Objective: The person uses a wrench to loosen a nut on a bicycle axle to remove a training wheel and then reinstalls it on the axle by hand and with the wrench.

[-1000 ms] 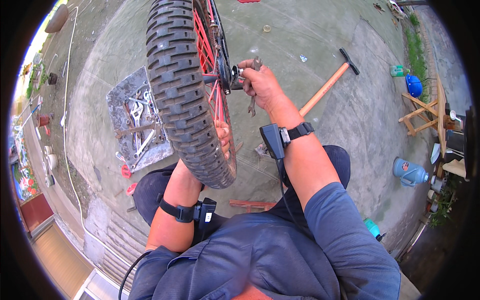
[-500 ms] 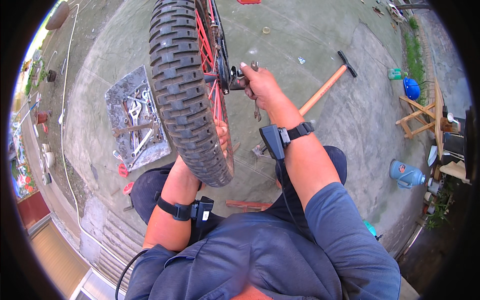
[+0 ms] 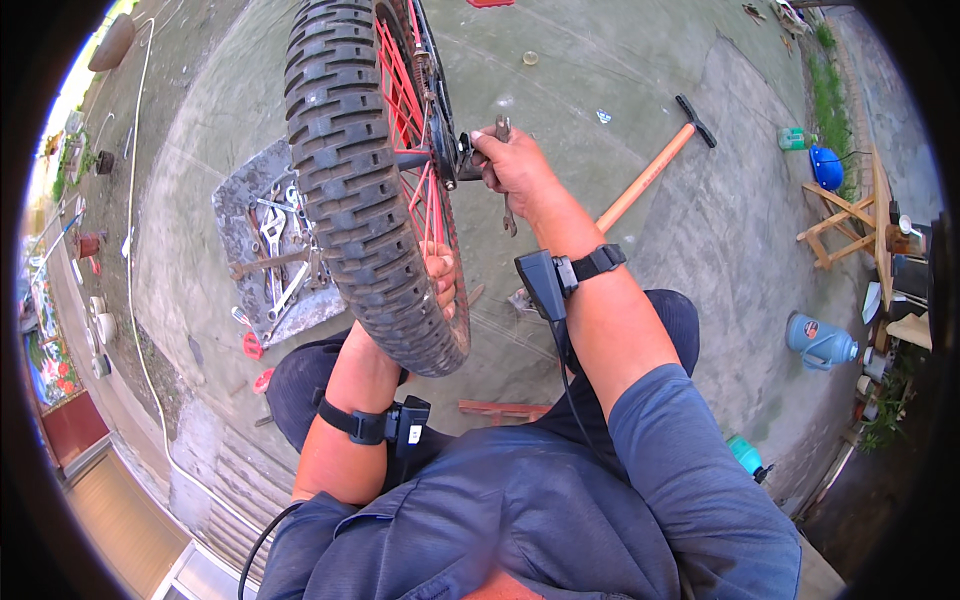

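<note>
A bicycle wheel with a chunky black tire (image 3: 345,190) and red spokes (image 3: 423,205) stands upright in front of me. My left hand (image 3: 438,275) is wrapped round the tire's lower part, its fingertips showing on the spoke side and its palm hidden behind the rubber. To the right of the hub, my right hand (image 3: 515,168) is closed round an open-ended wrench (image 3: 510,217), whose two ends stick out above and below the fist. Its thumb and fingertips touch the dark hardware (image 3: 464,150) at the axle's end. Whether those fingers pinch a nut is hidden.
Left of the wheel, a metal tray (image 3: 232,215) holds several wrenches. A wooden-handled hammer (image 3: 650,175) lies on the floor at right. Farther right are a blue helmet (image 3: 826,168), a folding wooden stool (image 3: 845,225) and a blue thermos jug (image 3: 820,342). A red-brown bar (image 3: 500,409) lies between my knees.
The wheel has shifted slightly left in view. My right hand has moved a little left with the wrench, staying at the axle. My left hand keeps its hold on the tire.
</note>
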The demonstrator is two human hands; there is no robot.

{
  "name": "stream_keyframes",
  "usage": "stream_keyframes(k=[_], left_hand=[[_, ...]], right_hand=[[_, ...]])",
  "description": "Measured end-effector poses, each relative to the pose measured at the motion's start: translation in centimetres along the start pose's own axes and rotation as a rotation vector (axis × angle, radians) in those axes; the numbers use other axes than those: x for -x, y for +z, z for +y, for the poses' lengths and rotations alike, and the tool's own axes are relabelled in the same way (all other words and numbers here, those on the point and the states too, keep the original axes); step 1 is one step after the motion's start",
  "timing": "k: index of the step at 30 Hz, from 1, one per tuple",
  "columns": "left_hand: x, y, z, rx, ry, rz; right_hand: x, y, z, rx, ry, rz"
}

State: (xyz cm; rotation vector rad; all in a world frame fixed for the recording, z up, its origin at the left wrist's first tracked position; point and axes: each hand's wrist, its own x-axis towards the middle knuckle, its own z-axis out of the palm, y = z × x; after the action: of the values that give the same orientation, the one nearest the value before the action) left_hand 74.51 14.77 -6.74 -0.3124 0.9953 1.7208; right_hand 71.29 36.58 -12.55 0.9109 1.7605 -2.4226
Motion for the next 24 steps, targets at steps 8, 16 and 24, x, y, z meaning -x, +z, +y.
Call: stream_keyframes(k=[8, 16, 24], left_hand=[[0.2, 0.3, -0.1, -0.001, 0.015, 0.063], [0.2, 0.0, -0.3, 0.004, 0.024, 0.072], [0.3, 0.4, 0.0, -0.006, 0.024, 0.045]], right_hand=[[0.6, -0.1, -0.6, 0.011, 0.056, 0.055], [0.1, -0.1, -0.5, -0.021, -0.017, -0.022], [-0.8, -0.1, 1.1, 0.175, -0.022, 0.027]])
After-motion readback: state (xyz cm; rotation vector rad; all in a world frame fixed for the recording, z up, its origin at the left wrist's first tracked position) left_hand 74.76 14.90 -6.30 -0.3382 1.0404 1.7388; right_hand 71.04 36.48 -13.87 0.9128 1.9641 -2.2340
